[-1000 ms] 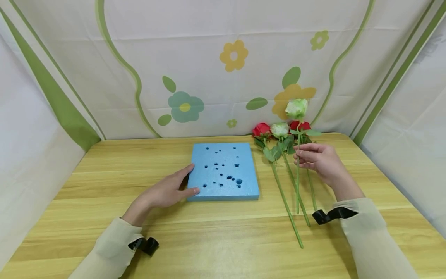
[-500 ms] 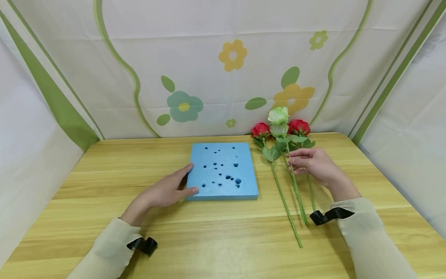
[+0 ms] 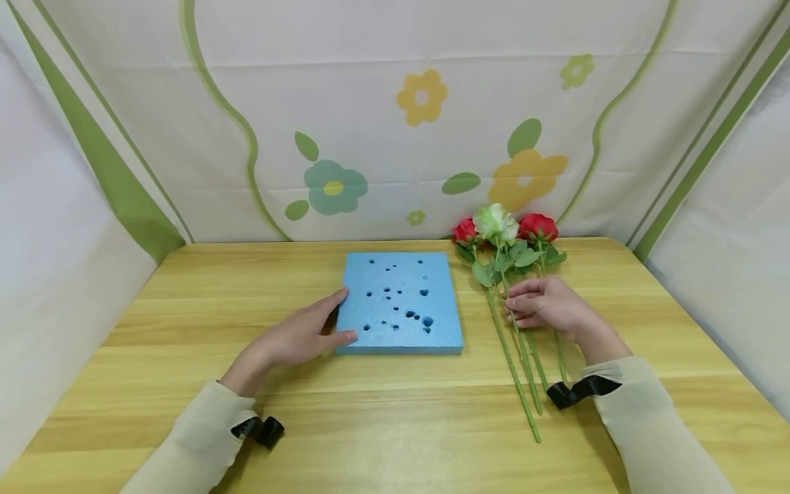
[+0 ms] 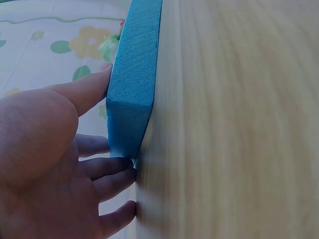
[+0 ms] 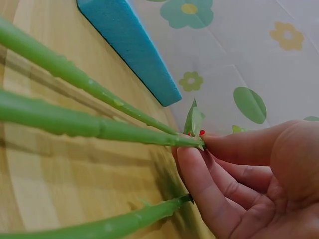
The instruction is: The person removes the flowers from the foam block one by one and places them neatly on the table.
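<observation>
A square blue foam block with several holes in its top lies mid-table. My left hand rests at its left side, the thumb on the top near the front corner. In the left wrist view, the fingers reach past the block's corner, nearly straight. To the right, my right hand pinches the stem of a pale green-white artificial rose between thumb and fingertips. That bloom overlaps another pale rose, mostly hidden behind it. Red roses lie on either side. In the right wrist view, green stems run past the hand.
The wood-grain table extends around the block and roses. A white curtain with printed flowers stands right behind the blooms, with white cloth at both sides. Black wrist mounts sit on both sleeves.
My right hand has moved left and lower, bringing the raised pale rose down over the other pale one between the red blooms. The left hand stays on the foam block.
</observation>
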`<state>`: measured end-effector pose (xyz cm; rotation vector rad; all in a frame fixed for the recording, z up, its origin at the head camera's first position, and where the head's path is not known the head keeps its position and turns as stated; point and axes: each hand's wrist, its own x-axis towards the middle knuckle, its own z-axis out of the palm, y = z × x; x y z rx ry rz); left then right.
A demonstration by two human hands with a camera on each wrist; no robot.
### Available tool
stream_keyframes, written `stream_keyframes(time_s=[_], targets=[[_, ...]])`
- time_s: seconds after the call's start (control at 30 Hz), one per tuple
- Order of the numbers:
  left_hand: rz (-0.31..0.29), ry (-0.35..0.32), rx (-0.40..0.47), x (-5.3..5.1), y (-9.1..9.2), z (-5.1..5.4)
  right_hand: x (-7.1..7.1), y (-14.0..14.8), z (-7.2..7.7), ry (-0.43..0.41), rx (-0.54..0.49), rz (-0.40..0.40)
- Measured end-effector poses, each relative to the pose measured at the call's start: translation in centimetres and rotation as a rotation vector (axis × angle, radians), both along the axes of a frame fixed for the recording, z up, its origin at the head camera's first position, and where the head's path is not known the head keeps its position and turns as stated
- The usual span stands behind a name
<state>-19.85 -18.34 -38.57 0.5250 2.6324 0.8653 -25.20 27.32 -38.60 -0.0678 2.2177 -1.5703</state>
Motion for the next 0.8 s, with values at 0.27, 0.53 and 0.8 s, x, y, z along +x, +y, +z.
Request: stream_keyframes(time_s=[0.27, 0.53, 0.8], targets=[[0.008, -0.008, 0.006, 0.1, 0.1, 0.1, 0.0, 0.0, 0.0, 0.012, 0.011, 0.010], [-0.002, -0.006, 0.008, 0.0, 0.2, -0.2, 0.1, 0.8, 1.0, 0.101, 0.089, -0.028], [-0.015, 0.027, -0.014, -0.2, 0.2, 0.4, 0.7, 1.2, 2.9, 0.316, 0.311, -0.091]])
